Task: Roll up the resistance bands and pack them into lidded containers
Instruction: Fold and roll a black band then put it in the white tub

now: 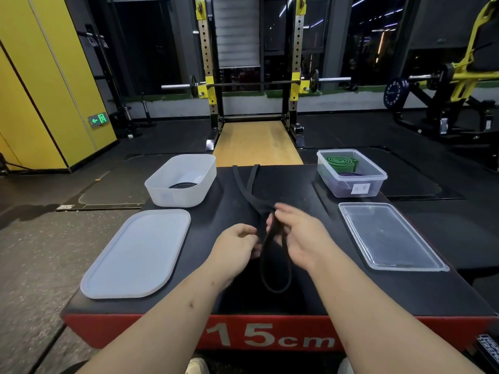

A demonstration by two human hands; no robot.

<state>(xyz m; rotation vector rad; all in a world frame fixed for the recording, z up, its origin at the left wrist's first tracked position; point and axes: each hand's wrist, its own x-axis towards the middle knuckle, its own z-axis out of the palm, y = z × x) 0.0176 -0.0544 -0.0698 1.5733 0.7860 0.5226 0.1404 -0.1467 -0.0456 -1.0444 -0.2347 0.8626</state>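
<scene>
Both hands work a black band (262,261) over the middle of the black-topped box (135,330).

The left hand (237,242) pinches the band with curled fingers, and the right hand (299,233), a little blurred, curls round it. One loop lies toward the person; two strands run to the far edge. Left of them stand a white tub (172,195) holding a rolled black band (183,184) and its white lid (137,252). On the right, a clear tub (378,174) holds a green roll (340,161) and a purple band (348,174), with its clear lid (388,236) nearer.

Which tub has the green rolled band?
The clear rectangular plastic container on the right, which also holds a purple band; the white plastic tub on the left holds a black coiled band.
</scene>
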